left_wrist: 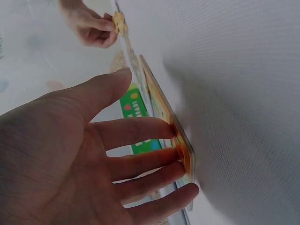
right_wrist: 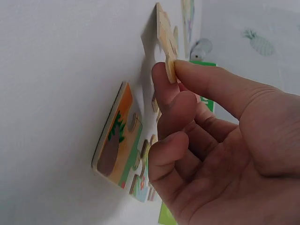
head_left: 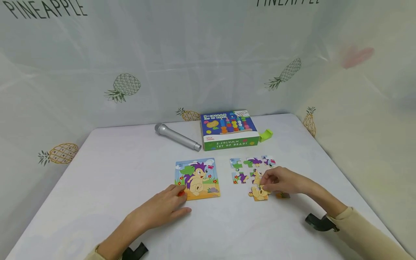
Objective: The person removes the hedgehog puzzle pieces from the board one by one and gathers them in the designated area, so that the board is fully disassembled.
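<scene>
My left hand [head_left: 159,207] lies at the near-left edge of a square puzzle board [head_left: 212,193] printed with a purple-spined hedgehog holding a green leaf. In the left wrist view its fingers [left_wrist: 136,133] stretch out to the board's edge, the thumb held apart. Between thumb and index finger, my right hand [head_left: 284,180] pinches a yellow puzzle piece [right_wrist: 165,40], lifted and tilted over the table. The other fingers curl below. Beneath that hand lies an orange corner piece [right_wrist: 117,136], partly covered in the head view. Several more puzzle pieces [head_left: 239,178] lie in rows beyond it.
Behind the board lies a silver toy microphone [head_left: 178,137], beside a blue and green bead-set box [head_left: 230,141]. A bright green object [head_left: 266,135] sits at the box's right side. The white-covered table [head_left: 113,173] meets a pineapple-printed curtain [head_left: 162,83] at the back.
</scene>
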The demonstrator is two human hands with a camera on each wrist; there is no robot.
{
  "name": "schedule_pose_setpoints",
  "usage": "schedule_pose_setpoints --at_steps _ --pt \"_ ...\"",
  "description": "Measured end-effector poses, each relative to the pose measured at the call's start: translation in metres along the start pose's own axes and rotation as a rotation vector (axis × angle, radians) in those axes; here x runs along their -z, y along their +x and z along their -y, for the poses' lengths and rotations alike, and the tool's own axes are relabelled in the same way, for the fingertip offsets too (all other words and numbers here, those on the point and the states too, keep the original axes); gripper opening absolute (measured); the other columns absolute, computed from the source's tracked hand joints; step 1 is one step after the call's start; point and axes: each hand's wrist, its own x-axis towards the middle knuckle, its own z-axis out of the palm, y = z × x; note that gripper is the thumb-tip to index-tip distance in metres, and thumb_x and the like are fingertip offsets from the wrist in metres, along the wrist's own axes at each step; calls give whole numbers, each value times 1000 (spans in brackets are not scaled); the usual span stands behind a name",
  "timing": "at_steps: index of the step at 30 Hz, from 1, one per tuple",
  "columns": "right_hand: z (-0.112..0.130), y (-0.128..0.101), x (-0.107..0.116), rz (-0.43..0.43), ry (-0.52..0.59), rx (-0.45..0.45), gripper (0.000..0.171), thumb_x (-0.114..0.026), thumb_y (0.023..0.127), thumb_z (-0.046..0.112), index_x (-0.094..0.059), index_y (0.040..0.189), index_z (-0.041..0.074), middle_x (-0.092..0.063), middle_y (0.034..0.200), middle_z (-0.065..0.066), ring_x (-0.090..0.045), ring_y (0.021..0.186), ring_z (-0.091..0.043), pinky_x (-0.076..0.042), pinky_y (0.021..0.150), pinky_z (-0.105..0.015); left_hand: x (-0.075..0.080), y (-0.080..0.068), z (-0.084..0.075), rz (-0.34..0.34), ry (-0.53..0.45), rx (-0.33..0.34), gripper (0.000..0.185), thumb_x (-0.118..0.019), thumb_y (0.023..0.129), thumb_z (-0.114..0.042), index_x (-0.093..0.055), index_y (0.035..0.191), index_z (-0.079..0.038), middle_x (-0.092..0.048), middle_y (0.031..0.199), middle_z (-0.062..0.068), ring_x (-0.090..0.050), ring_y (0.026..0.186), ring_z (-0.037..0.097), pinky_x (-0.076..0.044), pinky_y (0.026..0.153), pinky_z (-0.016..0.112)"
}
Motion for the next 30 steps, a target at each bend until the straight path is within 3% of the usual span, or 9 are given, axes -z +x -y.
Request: schedule_pose_setpoints --at_steps 30 --pt "0 1 1 -51 -119 -27 12 -67 81 28 -62 84 16 -59 72 5 -51 65 -6 -45 56 -18 -1 1 0 -10 4 9 52 -52 85 -53 -63 114 -11 -50 130 9 -45 118 24 -46 94 42"
